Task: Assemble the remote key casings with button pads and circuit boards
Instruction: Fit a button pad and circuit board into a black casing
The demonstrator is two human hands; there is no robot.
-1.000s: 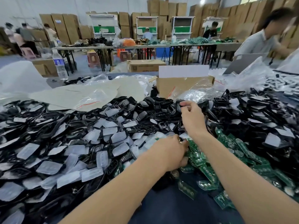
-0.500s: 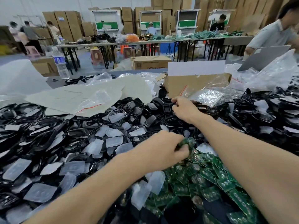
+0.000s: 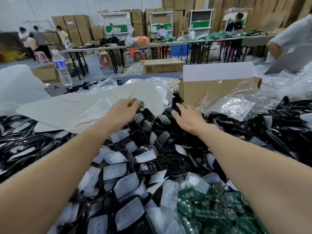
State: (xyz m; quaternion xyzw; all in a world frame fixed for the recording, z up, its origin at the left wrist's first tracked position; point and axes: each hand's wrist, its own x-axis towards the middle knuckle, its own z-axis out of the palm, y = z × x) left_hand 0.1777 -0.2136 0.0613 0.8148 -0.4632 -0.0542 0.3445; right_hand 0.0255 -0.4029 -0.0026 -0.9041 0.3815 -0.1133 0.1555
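Right now we see the left hand [image 3: 122, 111] pinching a small green circuit board [image 3: 141, 104], held up left of the brown cardboard box with the white flap [image 3: 217, 89]. The right hand [image 3: 188, 116] lies loose, fingers straight, on black plastic key casings [image 3: 164, 119] just in front of that box. Nearer us, well in front of the box, we log heaps of clear rubber button pads [image 3: 119, 171] and more green boards [image 3: 209, 210].

You face a warehouse hall: pale wall [image 3: 33, 7] back left, cardboard boxes [image 3: 76, 26] stacked high along it, long folding tables [image 3: 118, 47] on black legs, pink stools [image 3: 104, 60] beneath, grey-blue floor [image 3: 94, 71], people [image 3: 37, 38] working far off, even light.
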